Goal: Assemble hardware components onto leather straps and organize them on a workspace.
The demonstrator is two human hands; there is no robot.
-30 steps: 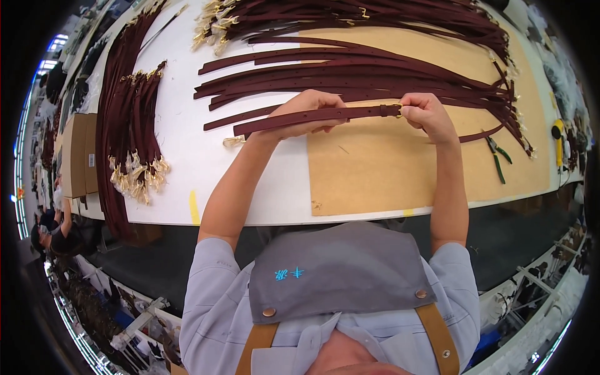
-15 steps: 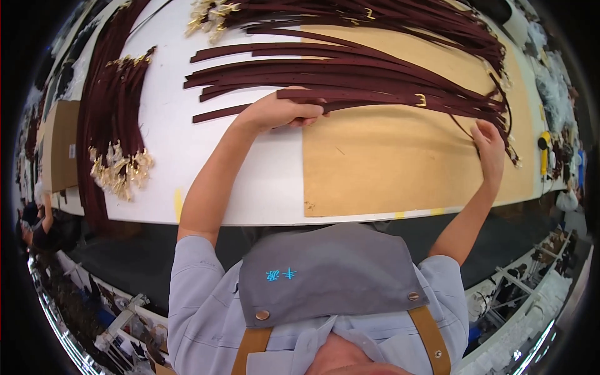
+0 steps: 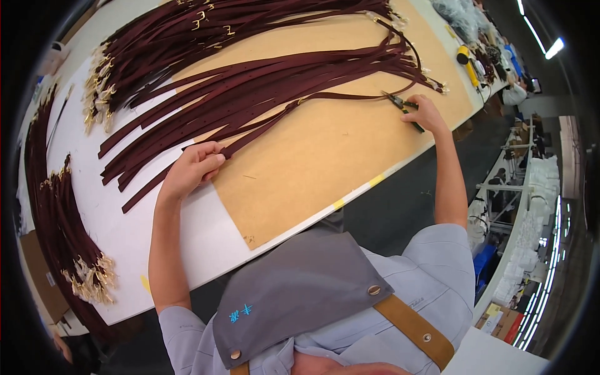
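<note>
My left hand [image 3: 195,167] is closed on the end of a dark maroon leather strap [image 3: 255,132], at the near side of a fanned row of straps. A gold buckle [image 3: 300,100] sits partway along this strap, which runs right and curves up toward the others. At the right, my right hand [image 3: 427,114] grips pliers [image 3: 395,101] with dark handles. Their jaws point up and left, close to the thin part of the strap; whether they touch it I cannot tell. The other maroon straps [image 3: 206,103] lie side by side beyond my hands.
A thick pile of buckled straps [image 3: 187,40] lies at the back. Another bundle [image 3: 69,219] with wrapped gold fittings hangs over the table's left end. Tan board [image 3: 325,162] covers part of the white table [image 3: 187,240]. A yellow-and-black tool [image 3: 467,65] rests at the far right.
The view has turned, and the table now slants up to the right. Pliers now show in my right hand. My left hand is at the strap's end, near the board's left edge.
</note>
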